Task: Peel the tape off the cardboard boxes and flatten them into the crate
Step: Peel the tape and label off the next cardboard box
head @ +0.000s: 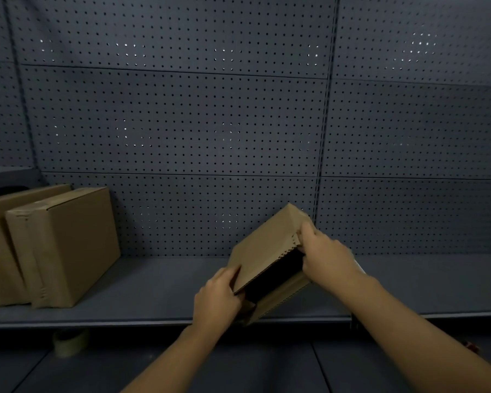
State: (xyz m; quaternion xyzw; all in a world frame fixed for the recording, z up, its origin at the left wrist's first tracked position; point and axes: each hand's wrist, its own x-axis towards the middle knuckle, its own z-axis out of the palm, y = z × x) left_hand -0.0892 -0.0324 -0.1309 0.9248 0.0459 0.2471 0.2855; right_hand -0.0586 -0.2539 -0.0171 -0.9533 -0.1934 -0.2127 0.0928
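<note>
A small brown cardboard box [262,251] is tilted above the grey shelf [159,287], its open side dark and facing me. My left hand [219,299] grips its lower left corner and flap edge. My right hand [326,256] grips the upper right end, with the fingers curled over a jagged flap edge. Two larger taped cardboard boxes stand at the shelf's left: one [65,245] in front, another [0,251] behind it and partly cut off. No crate is in view.
A dark pegboard wall [182,123] backs the shelf. A roll of tape [68,343] lies on the lower level under the shelf's front edge, at left. A small red object [469,346] shows at lower right.
</note>
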